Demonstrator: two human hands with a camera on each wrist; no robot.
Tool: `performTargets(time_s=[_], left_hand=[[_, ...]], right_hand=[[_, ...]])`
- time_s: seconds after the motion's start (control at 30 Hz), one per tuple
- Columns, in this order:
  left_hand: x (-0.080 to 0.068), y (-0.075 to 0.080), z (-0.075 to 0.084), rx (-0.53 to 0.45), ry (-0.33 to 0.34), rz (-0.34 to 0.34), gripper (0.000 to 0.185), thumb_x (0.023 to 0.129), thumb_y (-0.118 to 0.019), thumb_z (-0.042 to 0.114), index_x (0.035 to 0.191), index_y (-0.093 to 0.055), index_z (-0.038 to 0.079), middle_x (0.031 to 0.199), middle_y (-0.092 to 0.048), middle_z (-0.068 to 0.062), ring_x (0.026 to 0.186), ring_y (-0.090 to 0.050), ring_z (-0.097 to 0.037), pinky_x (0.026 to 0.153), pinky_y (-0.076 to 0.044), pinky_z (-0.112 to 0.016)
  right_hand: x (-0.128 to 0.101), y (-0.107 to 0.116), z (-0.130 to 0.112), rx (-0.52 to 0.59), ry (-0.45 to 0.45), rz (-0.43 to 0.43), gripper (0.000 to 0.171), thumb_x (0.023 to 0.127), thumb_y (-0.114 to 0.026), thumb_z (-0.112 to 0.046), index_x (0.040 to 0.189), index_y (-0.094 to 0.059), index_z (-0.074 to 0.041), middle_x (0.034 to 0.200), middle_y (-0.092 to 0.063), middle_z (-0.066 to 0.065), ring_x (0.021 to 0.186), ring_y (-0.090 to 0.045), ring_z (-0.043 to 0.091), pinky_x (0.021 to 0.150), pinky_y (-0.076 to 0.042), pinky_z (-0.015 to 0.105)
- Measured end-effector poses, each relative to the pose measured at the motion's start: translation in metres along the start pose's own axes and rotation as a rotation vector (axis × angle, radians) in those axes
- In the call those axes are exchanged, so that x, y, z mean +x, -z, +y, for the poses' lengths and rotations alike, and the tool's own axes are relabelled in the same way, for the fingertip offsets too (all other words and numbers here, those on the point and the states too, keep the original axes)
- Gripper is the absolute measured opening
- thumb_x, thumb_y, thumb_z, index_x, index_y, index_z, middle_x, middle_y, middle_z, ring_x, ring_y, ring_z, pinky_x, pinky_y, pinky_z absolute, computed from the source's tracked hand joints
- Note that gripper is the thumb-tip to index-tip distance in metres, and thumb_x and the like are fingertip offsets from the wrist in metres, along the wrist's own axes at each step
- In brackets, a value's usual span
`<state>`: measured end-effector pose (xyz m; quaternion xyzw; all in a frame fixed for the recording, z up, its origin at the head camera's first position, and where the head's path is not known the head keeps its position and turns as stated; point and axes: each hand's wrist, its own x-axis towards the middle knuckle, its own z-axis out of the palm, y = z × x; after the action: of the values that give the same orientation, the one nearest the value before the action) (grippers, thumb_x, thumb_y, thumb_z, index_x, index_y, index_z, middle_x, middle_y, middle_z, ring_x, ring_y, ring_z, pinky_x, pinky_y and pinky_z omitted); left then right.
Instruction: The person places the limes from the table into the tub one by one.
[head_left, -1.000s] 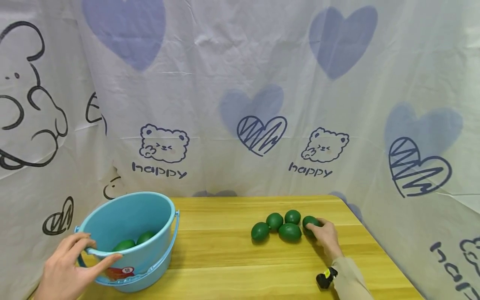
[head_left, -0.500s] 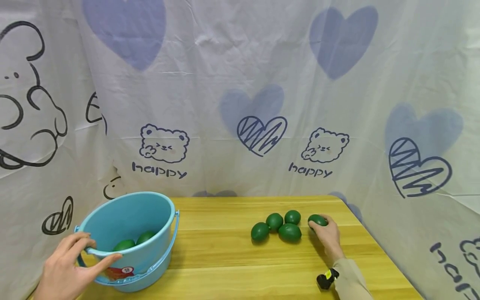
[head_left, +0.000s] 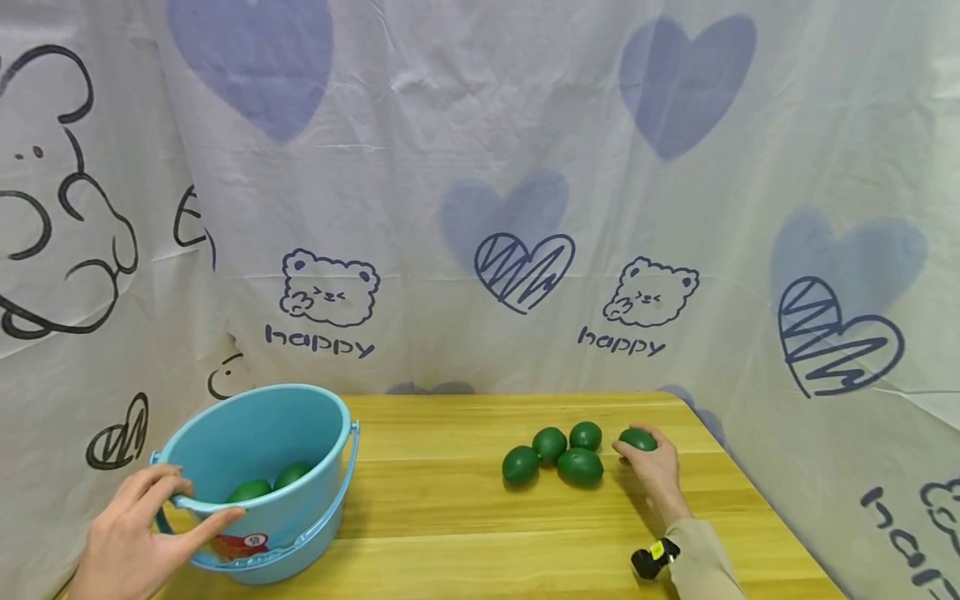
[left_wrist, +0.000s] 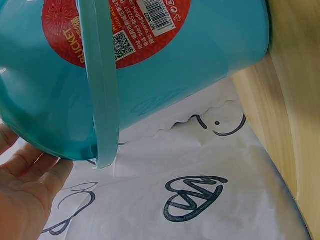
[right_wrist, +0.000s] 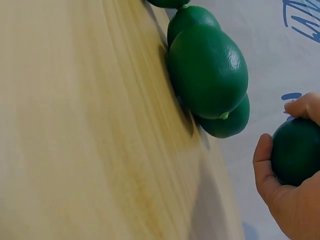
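The left hand (head_left: 135, 529) is clamped on the rim of the blue bucket (head_left: 307, 518), fingers over the edge and thumb along the outer wall. Well apart from it, the right hand (head_left: 658, 471) holds 1 green fruit (head_left: 637, 438) between thumb and fingers; the right wrist view suggests that it is raised off the table (head_left: 442, 525).

Just beyond the left hand's thumb, 2 loose fruits (head_left: 249, 491) lie inside the bucket. Its handle (head_left: 349, 471) hangs down on the side toward the right hand. Between the hands, nearer the right, 4 ungathered fruits (head_left: 580, 467) sit close together on the table.

So the gathering looks under halfway: 2 in, 1 in hand, 4 out, though the near wall may hide more. Farther out, a patterned cloth (head_left: 420, 125) hangs beyond both hands.
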<state>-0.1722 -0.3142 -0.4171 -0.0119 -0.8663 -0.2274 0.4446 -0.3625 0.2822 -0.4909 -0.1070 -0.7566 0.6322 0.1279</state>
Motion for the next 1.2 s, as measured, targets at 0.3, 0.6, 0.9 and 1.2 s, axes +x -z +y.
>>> performTargets(time_s=[0.3, 0.6, 0.9, 1.2], left_hand=[[0.000, 0.000, 0.000, 0.000, -0.003, -0.007, 0.063, 0.044, -0.097, 0.038, 0.085, -0.064, 0.003, 0.104, -0.059, -0.015, 0.095, -0.052, -0.031, 0.069, -0.032, -0.016], [0.001, 0.001, 0.001, 0.015, -0.006, -0.006, 0.061, 0.044, -0.097, 0.040, 0.081, -0.063, 0.006, 0.103, -0.058, -0.015, 0.092, -0.052, -0.030, 0.067, -0.032, -0.018], [0.001, 0.001, -0.001, 0.016, -0.002, -0.012, 0.060, 0.045, -0.096, 0.040, 0.081, -0.063, 0.006, 0.104, -0.058, -0.015, 0.094, -0.053, -0.031, 0.067, -0.032, -0.020], [0.000, 0.001, -0.001, 0.018, -0.005, -0.018, 0.060, 0.045, -0.097, 0.040, 0.081, -0.062, 0.007, 0.103, -0.058, -0.014, 0.093, -0.052, -0.029, 0.067, -0.032, -0.019]], right_hand=[[-0.004, -0.009, -0.008, 0.062, 0.002, -0.041, 0.054, 0.085, -0.071, -0.005, 0.135, -0.049, -0.001, 0.135, -0.040, 0.027, 0.100, -0.056, 0.025, 0.073, -0.058, 0.023], [-0.009, -0.017, -0.013, -0.023, 0.014, -0.069, 0.052, 0.087, -0.070, -0.010, 0.134, -0.051, -0.006, 0.132, -0.046, 0.023, 0.108, -0.052, 0.030, 0.077, -0.055, 0.027], [-0.015, -0.031, -0.023, 0.028, 0.021, -0.122, 0.052, 0.086, -0.071, -0.008, 0.134, -0.051, -0.005, 0.132, -0.045, 0.025, 0.084, -0.063, 0.012, 0.076, -0.057, 0.024], [-0.023, -0.045, -0.029, 0.026, 0.032, -0.140, 0.050, 0.086, -0.071, -0.008, 0.132, -0.052, -0.007, 0.132, -0.046, 0.025, 0.100, -0.061, 0.025, 0.077, -0.058, 0.026]])
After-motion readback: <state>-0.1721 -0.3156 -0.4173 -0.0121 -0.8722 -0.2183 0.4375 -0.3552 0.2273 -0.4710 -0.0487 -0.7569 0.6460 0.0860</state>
